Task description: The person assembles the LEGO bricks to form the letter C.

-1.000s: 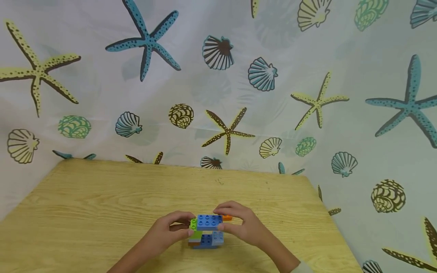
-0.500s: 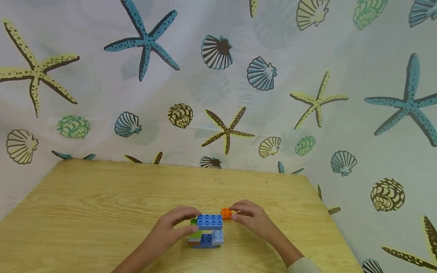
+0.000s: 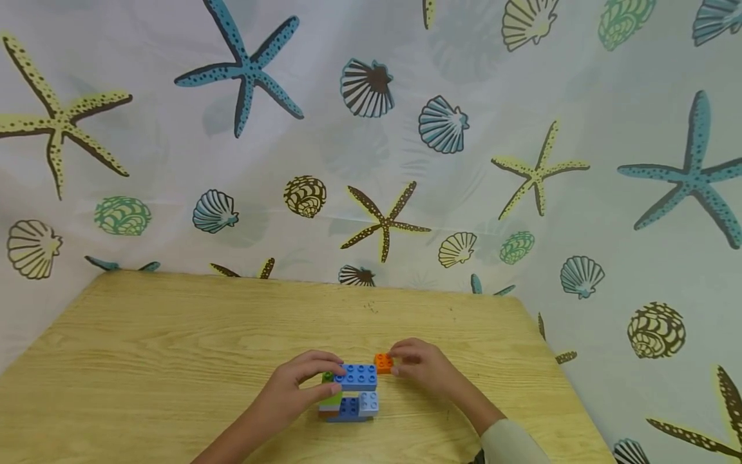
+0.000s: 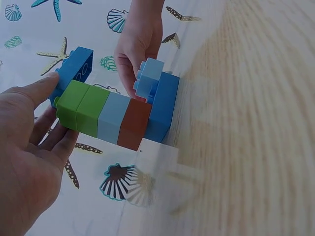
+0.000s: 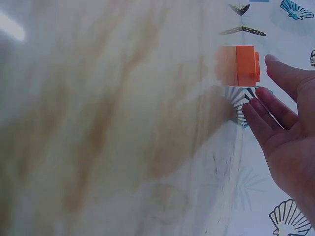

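Observation:
A toy brick structure stands on the wooden table. Its column has green bricks (image 4: pixel 84 108), a light blue brick (image 4: pixel 113 117) and a brown brick (image 4: pixel 135 124). At the top, a long blue brick (image 3: pixel 361 374) juts right; below lies a blue base brick (image 4: pixel 165 104), bearing a small light blue brick (image 3: pixel 369 402) at its right end. My left hand (image 3: pixel 300 385) grips the structure's upper left corner, thumb on the near side. My right hand (image 3: pixel 425 367) is beside an orange brick (image 3: pixel 383 363); in the right wrist view, a gap separates its fingers from that brick.
The wooden table (image 3: pixel 203 354) extends behind and to both sides of the bricks. A white curtain (image 3: pixel 324 142) printed with shells and starfish hangs along its back and right edges.
My right hand has left the long blue brick and moved right to beside the orange brick. My left hand has shifted slightly right along the structure's top. The structure stays in place.

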`<state>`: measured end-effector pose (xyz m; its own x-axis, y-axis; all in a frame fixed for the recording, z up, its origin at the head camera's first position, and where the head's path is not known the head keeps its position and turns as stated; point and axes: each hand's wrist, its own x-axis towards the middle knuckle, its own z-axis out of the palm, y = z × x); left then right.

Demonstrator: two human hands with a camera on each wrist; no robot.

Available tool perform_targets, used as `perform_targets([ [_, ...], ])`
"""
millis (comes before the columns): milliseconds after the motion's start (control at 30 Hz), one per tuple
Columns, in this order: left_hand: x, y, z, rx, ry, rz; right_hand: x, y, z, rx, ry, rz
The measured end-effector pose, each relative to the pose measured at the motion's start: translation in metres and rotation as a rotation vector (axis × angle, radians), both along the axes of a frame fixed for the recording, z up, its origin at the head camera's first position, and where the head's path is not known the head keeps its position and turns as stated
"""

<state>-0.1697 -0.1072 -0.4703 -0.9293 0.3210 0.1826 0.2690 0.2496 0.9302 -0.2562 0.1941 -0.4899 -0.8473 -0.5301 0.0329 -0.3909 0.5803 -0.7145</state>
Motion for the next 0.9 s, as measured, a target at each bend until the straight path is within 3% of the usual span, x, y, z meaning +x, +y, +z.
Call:
perform_targets([
  [367, 0.0, 0.001, -0.001, 0.009, -0.03, 0.033, -0.01, -0.007, -0.007, -0.013, -0.051, 0.016],
  [733, 0.001, 0.003, 0.0, 0.014, -0.005, 0.019, -0.012, -0.014, -0.012, 0.048, -0.005, 0.002],
  [900, 0.001, 0.004, -0.001, 0.023, -0.019, 0.016, -0.009, -0.013, -0.013, 0.003, 0.0, -0.002],
])
